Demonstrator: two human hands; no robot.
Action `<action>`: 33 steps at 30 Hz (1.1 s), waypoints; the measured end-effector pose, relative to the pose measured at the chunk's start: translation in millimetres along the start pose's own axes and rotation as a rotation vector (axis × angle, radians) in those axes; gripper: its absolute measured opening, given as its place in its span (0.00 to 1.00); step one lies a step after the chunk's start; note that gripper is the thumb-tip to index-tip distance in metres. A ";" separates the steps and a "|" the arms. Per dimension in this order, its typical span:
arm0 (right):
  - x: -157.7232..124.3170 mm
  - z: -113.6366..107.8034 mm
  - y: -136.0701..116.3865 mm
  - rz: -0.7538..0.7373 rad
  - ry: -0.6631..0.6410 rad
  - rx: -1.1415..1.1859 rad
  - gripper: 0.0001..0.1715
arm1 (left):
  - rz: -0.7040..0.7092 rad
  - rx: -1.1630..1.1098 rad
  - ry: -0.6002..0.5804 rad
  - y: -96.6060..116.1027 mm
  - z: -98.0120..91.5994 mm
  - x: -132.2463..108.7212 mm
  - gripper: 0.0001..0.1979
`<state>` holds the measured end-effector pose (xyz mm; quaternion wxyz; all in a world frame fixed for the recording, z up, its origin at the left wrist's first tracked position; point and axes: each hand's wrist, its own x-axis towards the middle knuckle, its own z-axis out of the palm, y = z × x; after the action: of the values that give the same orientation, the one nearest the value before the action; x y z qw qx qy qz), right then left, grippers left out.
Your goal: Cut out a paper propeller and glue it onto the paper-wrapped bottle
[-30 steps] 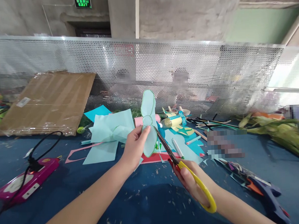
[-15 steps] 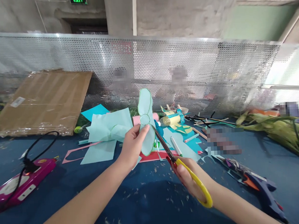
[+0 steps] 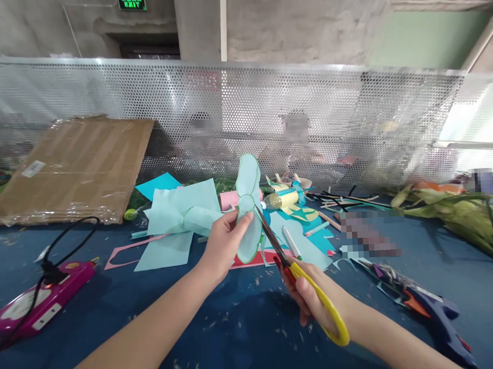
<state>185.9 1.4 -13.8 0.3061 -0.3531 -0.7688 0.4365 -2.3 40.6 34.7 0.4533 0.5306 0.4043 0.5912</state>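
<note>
A 2-lobed pale-blue paper shape (image 3: 247, 176) is pinched by the left hand (image 3: 224, 240), long axis near vertical, above the desk (image 3: 174, 315). Scissors (image 3: 277, 247), gripped by the right hand (image 3: 312, 291), are pointed up-left at its narrow waist, beside the left thumb. A marker (image 3: 291, 241) is seen beyond.

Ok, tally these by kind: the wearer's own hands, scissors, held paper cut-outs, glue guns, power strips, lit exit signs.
Own hands: 2 (left hand, right hand)
Scissors: 1
Held paper cut-out: 1
Glue gun: 1
Power strip: 1
Exit sign: 1
Total: 7
</note>
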 end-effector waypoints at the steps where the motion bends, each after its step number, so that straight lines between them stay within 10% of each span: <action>1: 0.0 0.0 0.7 -0.004 0.005 -0.007 0.31 | -0.003 0.013 -0.012 -0.5 0.6 -0.8 0.15; 33: 2.3 -0.1 -9.1 0.001 0.107 -0.094 0.36 | -0.047 0.035 -0.035 3.1 7.2 -7.0 0.16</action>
<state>182.2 0.0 -5.3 0.3298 -0.3904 -0.7707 0.3807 4.8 33.0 36.7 0.4647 0.5390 0.4192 0.5637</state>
